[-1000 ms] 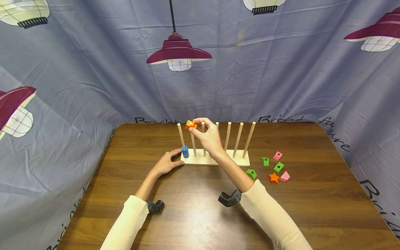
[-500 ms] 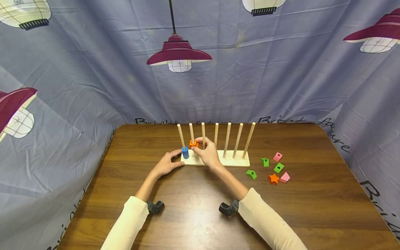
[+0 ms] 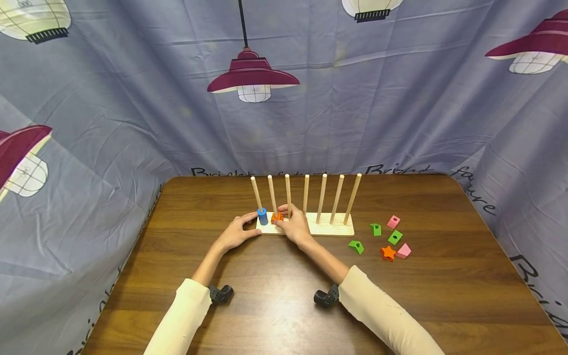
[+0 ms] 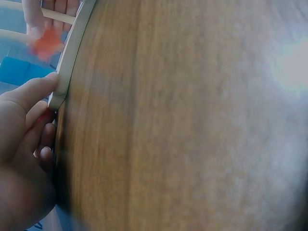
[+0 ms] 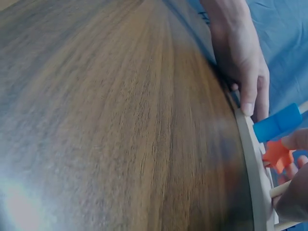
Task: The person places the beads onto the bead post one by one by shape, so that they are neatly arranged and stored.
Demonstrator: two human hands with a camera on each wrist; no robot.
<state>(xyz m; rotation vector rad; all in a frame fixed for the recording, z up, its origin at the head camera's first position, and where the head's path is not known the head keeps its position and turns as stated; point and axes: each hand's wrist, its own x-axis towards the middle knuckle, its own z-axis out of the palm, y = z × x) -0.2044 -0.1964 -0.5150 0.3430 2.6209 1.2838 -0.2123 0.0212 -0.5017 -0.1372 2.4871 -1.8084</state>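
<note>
A wooden peg board (image 3: 328, 229) with a row of upright pegs stands near the back of the table. My left hand (image 3: 235, 234) holds its left end, thumb against the front edge. Around the leftmost peg sits a blue cylinder (image 3: 262, 217). On the second peg is an orange star block (image 5: 277, 156), low by the board; my right hand (image 3: 295, 226) pinches it between thumb and fingers. The left wrist view shows the star block (image 4: 44, 45) blurred, beside the blue cylinder (image 4: 19, 71).
To the right of the board lie loose blocks: another orange star (image 3: 388, 253), a pink square block (image 3: 393, 222), a pink five-sided block (image 3: 403, 251) and several green ones, among them a green square block (image 3: 395, 237). A grey-blue curtain (image 3: 310, 123) hangs behind the table.
My right hand has brought the orange star block from above the second peg down along it to the board. The left hand has stayed at the board's left end.
</note>
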